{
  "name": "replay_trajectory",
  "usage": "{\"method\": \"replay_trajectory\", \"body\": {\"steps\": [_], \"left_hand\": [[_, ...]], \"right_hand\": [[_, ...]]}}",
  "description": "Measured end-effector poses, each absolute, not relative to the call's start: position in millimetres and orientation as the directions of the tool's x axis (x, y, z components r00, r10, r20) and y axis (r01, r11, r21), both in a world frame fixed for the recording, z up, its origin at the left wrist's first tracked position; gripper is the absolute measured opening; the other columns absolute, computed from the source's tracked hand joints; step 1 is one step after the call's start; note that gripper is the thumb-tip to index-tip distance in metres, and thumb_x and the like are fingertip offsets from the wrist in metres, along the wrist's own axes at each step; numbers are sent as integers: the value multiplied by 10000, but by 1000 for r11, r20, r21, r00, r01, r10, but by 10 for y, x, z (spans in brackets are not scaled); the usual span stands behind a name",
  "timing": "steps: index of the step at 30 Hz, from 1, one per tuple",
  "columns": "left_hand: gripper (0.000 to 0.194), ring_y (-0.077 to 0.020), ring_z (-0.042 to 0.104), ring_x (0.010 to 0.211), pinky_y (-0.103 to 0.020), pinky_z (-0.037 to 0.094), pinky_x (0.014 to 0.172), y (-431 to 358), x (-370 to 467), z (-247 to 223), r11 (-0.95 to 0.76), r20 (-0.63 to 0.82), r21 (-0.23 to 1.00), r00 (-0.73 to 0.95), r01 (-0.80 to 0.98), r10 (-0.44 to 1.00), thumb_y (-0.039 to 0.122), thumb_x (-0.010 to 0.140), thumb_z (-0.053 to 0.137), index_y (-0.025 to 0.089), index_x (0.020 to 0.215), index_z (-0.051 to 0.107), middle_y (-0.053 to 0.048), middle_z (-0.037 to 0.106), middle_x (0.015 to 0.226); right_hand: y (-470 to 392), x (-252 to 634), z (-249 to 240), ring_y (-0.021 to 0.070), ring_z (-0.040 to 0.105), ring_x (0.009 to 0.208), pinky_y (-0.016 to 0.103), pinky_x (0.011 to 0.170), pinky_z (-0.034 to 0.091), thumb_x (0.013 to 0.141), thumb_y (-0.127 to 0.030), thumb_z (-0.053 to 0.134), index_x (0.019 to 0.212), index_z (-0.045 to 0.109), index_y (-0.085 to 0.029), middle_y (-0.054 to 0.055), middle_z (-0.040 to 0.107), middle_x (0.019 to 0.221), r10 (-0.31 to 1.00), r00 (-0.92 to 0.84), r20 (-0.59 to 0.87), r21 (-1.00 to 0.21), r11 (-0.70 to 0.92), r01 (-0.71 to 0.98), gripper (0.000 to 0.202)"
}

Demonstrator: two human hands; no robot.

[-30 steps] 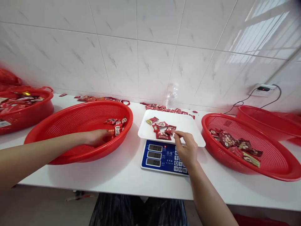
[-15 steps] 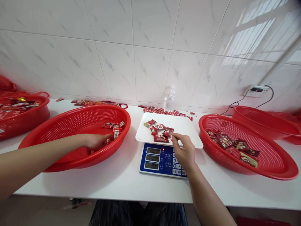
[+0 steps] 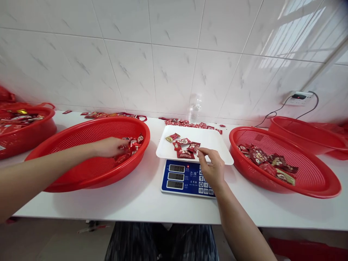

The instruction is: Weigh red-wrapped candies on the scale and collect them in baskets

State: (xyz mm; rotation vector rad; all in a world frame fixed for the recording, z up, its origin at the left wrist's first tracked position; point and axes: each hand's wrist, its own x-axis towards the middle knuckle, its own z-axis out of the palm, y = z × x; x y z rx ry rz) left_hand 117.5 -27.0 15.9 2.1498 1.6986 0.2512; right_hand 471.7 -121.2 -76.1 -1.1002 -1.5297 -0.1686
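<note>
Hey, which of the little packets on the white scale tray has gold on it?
The packet farthest left on the white tray, toward the back: its wrapper is partly gold, while the other packets there are red.

The left grip [image 3: 111, 146] reaches inside a red basket [image 3: 76, 139], its blurred fingertips among small red packets [image 3: 134, 145]. The right grip [image 3: 213, 166] pinches beside a maroon packet [image 3: 193, 146] on a white tray [image 3: 214, 141]; beneath that grip is a blue scale [image 3: 192, 180], and to its right, another basket [image 3: 320, 174].
</note>
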Motion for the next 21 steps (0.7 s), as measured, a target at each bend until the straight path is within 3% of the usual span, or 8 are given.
{"method": "replay_trajectory", "body": {"steps": [2,4,6,8,10,15,18,21], "left_hand": [[332,-133,506,563,-208,330,535,-222,1223,411,-273,-111,210,300,939,947,516,758,583,197,669,567,36,575,581],[377,-138,511,585,-218,337,541,-197,1330,641,-231,14,160,232,960,973,567,799,517,197,780,589,25,571,615],[397,-146,556,636,-229,383,569,-204,1500,795,-210,54,290,203,934,978,576,802,514,200,899,602,11,605,691],[401,-159,596,684,-247,432,602,-235,1714,850,-221,5,442,244,869,970,568,785,542,205,943,605,-8,634,756],[393,-170,613,683,-261,455,601,-268,1940,816,-233,-68,506,307,831,949,562,756,573,207,921,611,-25,649,763],[423,-194,648,690,-270,471,579,-261,2351,589,-281,-163,464,393,840,905,482,716,607,223,1049,578,-55,685,867],[548,-202,657,735,-277,478,596,-217,2468,539,-331,-123,408,411,851,903,464,714,611,229,1194,491,-88,667,1027],[550,-205,652,751,-284,470,600,-200,2555,571,-374,-68,369,426,851,902,450,721,613,209,1190,457,-105,650,1062]], "right_hand": [[-1214,4718,-761,177,622,799,344,757,488,891,-224,553,1012,645,-239,17,708,907,540,131,832,-463,543,701,153],[-1216,4718,-761,173,620,791,341,752,489,889,-222,558,1011,645,-238,16,708,902,538,130,833,-462,545,700,151],[-1217,4719,-761,169,619,788,338,752,490,885,-213,564,1008,647,-236,15,707,893,531,131,837,-460,552,696,150],[-1217,4719,-764,168,622,803,338,762,491,882,-206,566,1008,648,-234,16,707,895,527,134,839,-461,559,689,152],[-1215,4719,-767,167,624,810,338,767,493,883,-206,564,1012,649,-235,16,709,902,531,137,836,-468,560,684,157],[-1214,4719,-758,172,633,802,343,754,497,887,-218,559,1009,647,-238,14,712,895,539,131,832,-468,554,688,152],[-1221,4721,-739,175,636,819,338,750,496,887,-215,560,1005,646,-236,16,712,887,532,134,836,-465,556,689,148],[-1227,4724,-727,170,634,796,337,746,498,889,-216,558,1006,645,-236,17,711,883,528,142,838,-469,562,682,148]]}}
